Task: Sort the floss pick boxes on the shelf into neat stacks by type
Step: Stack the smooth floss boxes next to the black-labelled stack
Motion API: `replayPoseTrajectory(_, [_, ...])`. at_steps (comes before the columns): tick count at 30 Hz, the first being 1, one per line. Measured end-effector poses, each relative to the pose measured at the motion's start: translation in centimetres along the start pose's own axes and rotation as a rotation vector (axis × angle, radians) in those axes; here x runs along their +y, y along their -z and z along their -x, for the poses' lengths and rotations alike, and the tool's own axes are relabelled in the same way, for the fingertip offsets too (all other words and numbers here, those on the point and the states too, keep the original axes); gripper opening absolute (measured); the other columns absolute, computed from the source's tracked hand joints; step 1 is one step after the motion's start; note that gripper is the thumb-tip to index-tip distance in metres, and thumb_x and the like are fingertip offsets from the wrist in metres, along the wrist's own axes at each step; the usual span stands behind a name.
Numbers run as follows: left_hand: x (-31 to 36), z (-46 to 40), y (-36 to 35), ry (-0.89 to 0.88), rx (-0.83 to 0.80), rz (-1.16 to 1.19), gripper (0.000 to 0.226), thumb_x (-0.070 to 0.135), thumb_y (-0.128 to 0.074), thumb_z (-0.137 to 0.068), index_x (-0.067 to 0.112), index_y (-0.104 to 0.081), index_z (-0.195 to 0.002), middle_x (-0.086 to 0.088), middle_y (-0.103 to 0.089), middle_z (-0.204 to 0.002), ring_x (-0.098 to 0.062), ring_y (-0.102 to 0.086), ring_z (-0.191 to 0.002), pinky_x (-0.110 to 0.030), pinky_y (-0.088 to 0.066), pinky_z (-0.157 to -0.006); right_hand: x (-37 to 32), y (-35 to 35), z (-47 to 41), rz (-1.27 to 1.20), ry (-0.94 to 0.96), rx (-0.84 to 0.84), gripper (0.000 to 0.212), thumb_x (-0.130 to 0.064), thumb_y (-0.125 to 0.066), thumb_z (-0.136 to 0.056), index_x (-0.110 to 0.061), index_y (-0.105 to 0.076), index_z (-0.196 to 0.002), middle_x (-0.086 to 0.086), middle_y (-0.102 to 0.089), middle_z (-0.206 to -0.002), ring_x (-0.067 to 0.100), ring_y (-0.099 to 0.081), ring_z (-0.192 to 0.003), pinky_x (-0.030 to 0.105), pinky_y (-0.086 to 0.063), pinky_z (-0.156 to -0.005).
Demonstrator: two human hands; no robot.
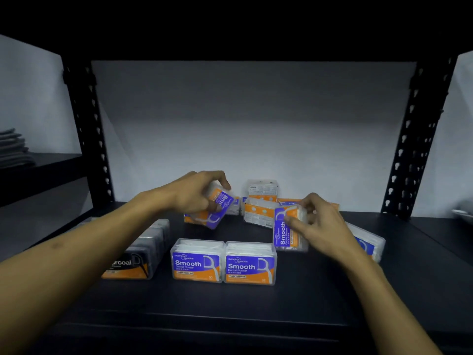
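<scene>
a dark shelf board [256, 316] runs between black metal uprights [88, 129] punched with keyhole slots, one at each side. a pale grey wall [253, 119] stands behind, brighter low down. folded grey cloths [14, 147] lie on the neighbouring shelf at left.

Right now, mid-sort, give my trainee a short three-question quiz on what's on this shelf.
1. True or false: both hands hold a purple "Smooth" box.
2. How many purple boxes stand side by side, labels forward, at the front of the shelf?
3. The black charcoal box sits: A) left of the front pair, B) right of it, C) behind it.

Key:
1. True. The left hand has a tilted box in its grip; the right hand holds another box turned on end.
2. Two, the front pair, touching.
3. A. The charcoal box is to the left, partly behind the left forearm.
</scene>
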State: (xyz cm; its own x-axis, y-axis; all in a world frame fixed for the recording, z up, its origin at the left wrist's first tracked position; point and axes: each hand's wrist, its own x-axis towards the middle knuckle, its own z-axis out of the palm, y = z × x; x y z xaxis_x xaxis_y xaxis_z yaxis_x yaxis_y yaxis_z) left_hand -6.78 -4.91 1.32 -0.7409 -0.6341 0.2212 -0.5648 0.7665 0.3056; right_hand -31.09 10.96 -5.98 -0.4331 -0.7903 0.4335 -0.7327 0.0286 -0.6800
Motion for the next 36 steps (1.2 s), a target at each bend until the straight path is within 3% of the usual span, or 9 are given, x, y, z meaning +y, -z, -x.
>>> replayPoseTrajectory(6, [-0.6, 2.1, 1.3, 0.049, 0.340, 0.288, 0.057, 0.023, -0.087, -0.071, 0.036, -0.050, -0.112, -0.003, -0.071, -0.088, -0.019, -0.072, -0.072, -0.043, -0.060, -0.071, 0.0, 1.1, 1.1, -0.373, -0.074, 0.137, 0.042, -0.013, -0.083, -0.078, -0.002, -0.046, -0.094, 0.006, -0.070, -0.086, -0.003, -0.068, -0.063, 0.012, -0.048, -0.052])
replayPoseTrajectory(10, [-0.6, 4.9, 1.0, -0.025, 0.414, 0.397, 0.064, 0.026, -0.080, -0.082, 0.052, -0.052, -0.133, 0.005, -0.072, -0.102, -0.010, -0.073, -0.086, -0.041, -0.060, -0.083, 0.8, 1.6, 2.2, -0.475, -0.095, 0.236, 0.040, -0.016, -0.082, -0.079, -0.017, -0.053, -0.107, 0.007, -0.063, -0.094, 0.016, -0.062, -0.075, 0.025, -0.043, -0.058])
replayPoseTrajectory(13, [-0.6, 7.2, 0.1, -0.040, 0.523, 0.369, 0.049, 0.030, -0.076, -0.086, 0.047, -0.060, -0.129, 0.011, -0.072, -0.109, -0.005, -0.070, -0.094, -0.038, -0.057, -0.087, 0.6, 2.1, 2.7, -0.512, -0.062, 0.148, 0.049, -0.009, -0.074, -0.087, -0.024, -0.053, -0.128, 0.013, -0.063, -0.099, 0.004, -0.065, -0.068, 0.016, -0.046, -0.052])
replayPoseTrajectory(18, [0.2, 9.6, -1.3, 0.008, 0.775, 0.542, 0.043, 0.023, -0.082, -0.080, 0.036, -0.062, -0.115, 0.002, -0.073, -0.090, -0.022, -0.068, -0.079, -0.039, -0.057, -0.072, -0.6, 2.8, 2.6, -0.637, -0.006, 0.145, 0.036, -0.005, -0.068, -0.090, -0.013, -0.064, -0.124, 0.014, -0.069, -0.115, 0.019, -0.069, -0.099, 0.030, -0.056, -0.085])
replayPoseTrajectory(22, [1.2, 9.6, -0.4, 0.030, 0.773, 0.666, 0.043, 0.026, -0.086, -0.075, 0.028, -0.057, -0.106, -0.001, -0.073, -0.092, -0.022, -0.070, -0.074, -0.037, -0.058, -0.062, -1.9, 3.2, 3.1, -0.706, 0.032, 0.140, 0.031, 0.002, -0.070, -0.085, -0.005, -0.062, -0.114, 0.002, -0.073, -0.094, 0.015, -0.068, -0.089, 0.021, -0.057, -0.076])
replayPoseTrajectory(25, [1.8, 9.8, -0.6, 0.059, 0.745, 0.735, 0.046, 0.022, -0.088, -0.071, 0.016, -0.054, -0.101, -0.002, -0.071, -0.096, -0.018, -0.073, -0.073, -0.040, -0.061, -0.063, -1.9, 2.9, 3.2, -0.751, -0.011, 0.176, 0.030, 0.005, -0.073, -0.082, -0.005, -0.053, -0.103, 0.018, -0.072, -0.104, 0.027, -0.070, -0.094, 0.038, -0.058, -0.083])
replayPoseTrajectory(28, [1.4, 10.0, -1.3, 0.075, 0.714, 0.696, 0.045, 0.016, -0.088, -0.071, 0.013, -0.046, -0.087, -0.004, -0.072, -0.095, -0.016, -0.075, -0.074, -0.045, -0.062, -0.063, -1.9, 2.6, 3.1, -0.796, -0.038, 0.183, 0.034, 0.005, -0.071, -0.084, -0.015, -0.048, -0.098, 0.023, -0.071, -0.107, 0.028, -0.072, -0.095, 0.032, -0.059, -0.072])
replayPoseTrajectory(32, [0.8, 9.8, -0.9, -0.012, 0.587, 0.622, 0.050, 0.016, -0.086, -0.075, 0.033, -0.060, -0.116, -0.004, -0.071, -0.096, -0.017, -0.074, -0.083, -0.039, -0.062, -0.076, -1.6, 2.0, 2.8, -0.753, 0.011, 0.101, 0.049, -0.001, -0.067, -0.090, -0.025, -0.057, -0.131, 0.010, -0.073, -0.107, 0.019, -0.071, -0.099, 0.032, -0.059, -0.085])
replayPoseTrajectory(36, [0.4, 7.9, -0.2, 0.005, 0.401, 0.353, 0.043, 0.032, -0.086, -0.074, 0.032, -0.072, -0.115, 0.015, -0.074, -0.103, -0.004, -0.068, -0.090, -0.033, -0.059, -0.081, -1.1, 0.7, 2.2, -0.570, 0.035, 0.140, 0.030, -0.001, -0.077, -0.081, -0.013, -0.065, -0.106, 0.000, -0.072, -0.102, 0.006, -0.071, -0.092, 0.017, -0.057, -0.070])
